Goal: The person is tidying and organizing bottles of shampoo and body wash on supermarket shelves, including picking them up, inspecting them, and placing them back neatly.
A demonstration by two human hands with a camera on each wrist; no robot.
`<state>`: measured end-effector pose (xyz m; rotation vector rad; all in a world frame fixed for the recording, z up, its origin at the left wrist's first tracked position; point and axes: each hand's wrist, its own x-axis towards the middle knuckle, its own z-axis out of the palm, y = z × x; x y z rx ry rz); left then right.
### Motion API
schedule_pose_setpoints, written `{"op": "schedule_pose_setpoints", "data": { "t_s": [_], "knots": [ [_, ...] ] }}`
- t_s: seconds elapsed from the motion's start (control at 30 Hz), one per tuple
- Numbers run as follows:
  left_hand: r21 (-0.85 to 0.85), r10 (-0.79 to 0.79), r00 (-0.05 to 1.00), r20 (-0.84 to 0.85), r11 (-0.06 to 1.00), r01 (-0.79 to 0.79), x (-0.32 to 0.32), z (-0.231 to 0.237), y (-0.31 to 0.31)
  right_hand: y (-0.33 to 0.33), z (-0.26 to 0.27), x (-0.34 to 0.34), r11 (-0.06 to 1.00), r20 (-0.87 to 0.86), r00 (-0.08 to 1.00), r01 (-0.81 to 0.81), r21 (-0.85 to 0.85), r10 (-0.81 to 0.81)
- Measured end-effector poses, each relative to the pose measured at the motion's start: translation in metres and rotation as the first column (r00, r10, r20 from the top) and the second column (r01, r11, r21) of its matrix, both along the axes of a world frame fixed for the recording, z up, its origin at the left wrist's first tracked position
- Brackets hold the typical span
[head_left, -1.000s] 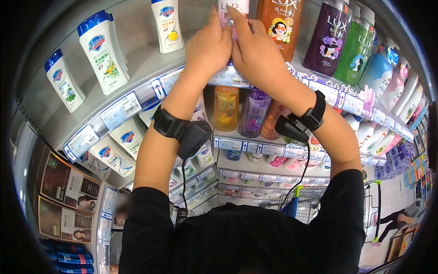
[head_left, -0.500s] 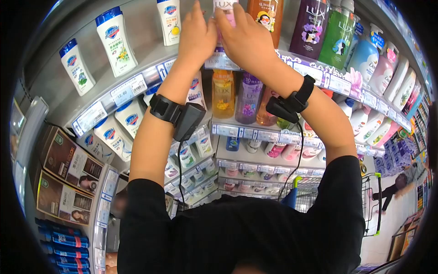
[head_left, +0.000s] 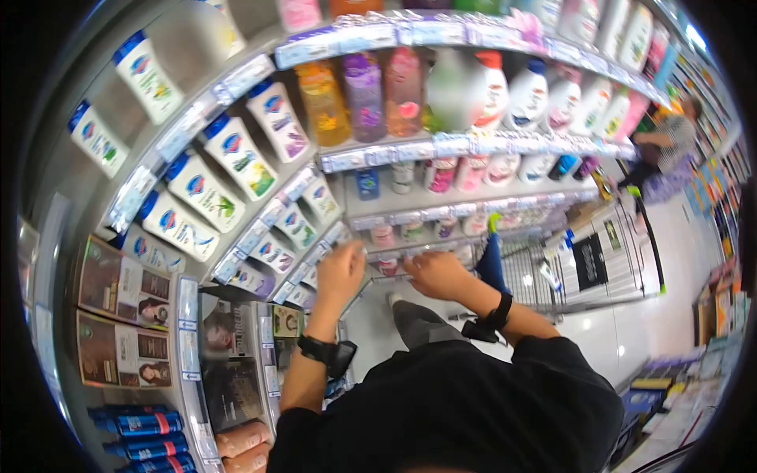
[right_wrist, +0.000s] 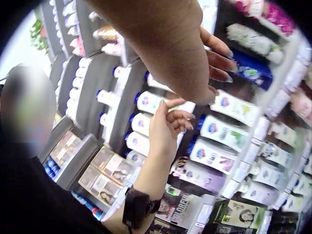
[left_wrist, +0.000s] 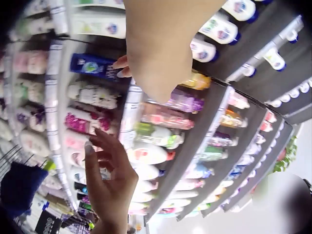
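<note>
in front of the lower shelves [head_left: 465, 203], the left hand [head_left: 341, 272] and right hand [head_left: 436, 274] hover apart, fingers of both loosely bent; white bottles [head_left: 272, 255] stand shelved to the left.

Between the hands: open air parts left hand [head_left: 341, 276] from right hand [head_left: 436, 274]; a small pink bottle [head_left: 386, 266] shows through the gap.
Upper-left shelf [head_left: 195, 79]: room at the front edge between spaced Safeguard bottles [head_left: 147, 76].
Middle shelf [head_left: 394, 153], left end: amber bottle [head_left: 322, 104], purple bottle [head_left: 364, 96] and peach bottle [head_left: 404, 93] leave narrow slits.
Above them: a price rail [head_left: 378, 35] limits headroom.
Lower right: wire shopping cart [head_left: 520, 276] obstructs low passage.
</note>
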<state>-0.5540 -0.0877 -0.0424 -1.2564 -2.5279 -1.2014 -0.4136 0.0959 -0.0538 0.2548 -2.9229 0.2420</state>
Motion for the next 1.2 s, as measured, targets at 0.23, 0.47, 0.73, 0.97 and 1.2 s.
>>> {"op": "schedule_pose_setpoints", "data": {
  "t_s": [0.23,0.47,0.73,0.97,1.2],
  "knots": [
    [-0.545,-0.388,0.69,0.611,0.427,0.722,0.118,-0.117,0.025,0.016,-0.093,0.17,0.906,0.68,0.653,0.422,0.038,-0.333],
    [-0.634,-0.471,0.703,0.533,0.328,0.7,0.161,-0.159,0.102,0.041,-0.112,0.269,0.711,0.66,0.578,0.697,-0.093,-0.481],
    [-0.26,-0.39,0.424,0.817,0.406,0.876,0.305,-0.152,0.285,0.135,-0.125,0.391,0.623,0.75,0.471,0.776,-0.1,-0.465],
    [-0.014,-0.436,0.311,0.844,0.562,0.827,0.405,-0.16,0.369,0.246,-0.13,0.48,0.519,0.673,0.543,0.812,-0.268,-0.502],
    [-0.042,0.099,-0.317,0.943,0.983,0.181,0.366,-0.2,0.416,0.369,-0.152,0.446,0.12,0.635,0.577,0.782,-0.612,-0.514]
  ]
}}
